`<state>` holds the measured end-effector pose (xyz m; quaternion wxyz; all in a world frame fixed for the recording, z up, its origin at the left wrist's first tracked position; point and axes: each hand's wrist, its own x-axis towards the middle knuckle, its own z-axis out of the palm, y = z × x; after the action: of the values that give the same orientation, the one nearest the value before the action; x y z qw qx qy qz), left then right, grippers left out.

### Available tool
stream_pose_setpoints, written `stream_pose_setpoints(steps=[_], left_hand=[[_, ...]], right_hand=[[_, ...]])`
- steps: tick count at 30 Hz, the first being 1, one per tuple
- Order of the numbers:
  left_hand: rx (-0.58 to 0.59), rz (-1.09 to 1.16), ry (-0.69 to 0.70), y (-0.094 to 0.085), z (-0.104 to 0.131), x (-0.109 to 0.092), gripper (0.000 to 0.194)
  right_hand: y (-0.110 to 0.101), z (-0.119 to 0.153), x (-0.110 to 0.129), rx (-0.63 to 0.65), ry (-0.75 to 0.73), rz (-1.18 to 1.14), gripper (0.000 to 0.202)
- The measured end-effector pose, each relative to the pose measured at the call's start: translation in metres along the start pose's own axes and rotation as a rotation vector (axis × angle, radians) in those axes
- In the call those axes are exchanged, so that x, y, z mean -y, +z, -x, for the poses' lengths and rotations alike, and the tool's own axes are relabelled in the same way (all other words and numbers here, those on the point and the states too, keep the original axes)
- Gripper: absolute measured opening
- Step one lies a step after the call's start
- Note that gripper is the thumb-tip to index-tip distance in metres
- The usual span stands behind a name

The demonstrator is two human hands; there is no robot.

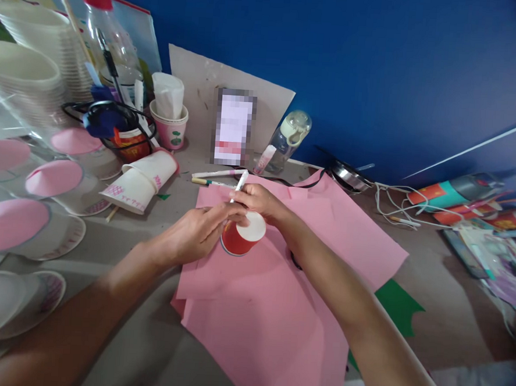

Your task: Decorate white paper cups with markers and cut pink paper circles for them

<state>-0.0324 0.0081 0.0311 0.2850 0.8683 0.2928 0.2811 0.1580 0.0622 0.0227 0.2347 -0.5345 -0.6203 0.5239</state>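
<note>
A small red paper cup (237,242) with a round white top face stands on pink paper (255,309) in the middle of the view. It looks turned upside down, its wider rim resting on the paper. My left hand (201,230) is closed on the cup's left side, fingers reaching over the top edge. Just beyond, my right hand (260,202) pinches a white marker (242,181) that points up and leans right. The marker's lower end is hidden behind my fingers. Two more pens (219,174) lie beyond my hands.
At left stand white paper cups with pink cone tops (13,224), stacked cups (21,68) and a red-capped bottle (114,44). A phone (234,127) leans on a board (189,90) behind, beside a water bottle (287,138). Cables (386,204) and green paper scraps (398,308) lie right.
</note>
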Motion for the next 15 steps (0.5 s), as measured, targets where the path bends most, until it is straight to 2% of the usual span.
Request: stream_pose_setpoints(steps=[3,15], left_hand=[[-0.009,0.007,0.004,0.0004,0.0004,0.0001,0.036],[-0.010,0.007,-0.007,-0.0011,-0.0014,-0.0026,0.033]], right_hand=[[0.0002,0.0004,0.0021,0.034,0.012,-0.009,0.027],[-0.0012,0.0011,0.0073,0.021,0.036,0.136,0.025]])
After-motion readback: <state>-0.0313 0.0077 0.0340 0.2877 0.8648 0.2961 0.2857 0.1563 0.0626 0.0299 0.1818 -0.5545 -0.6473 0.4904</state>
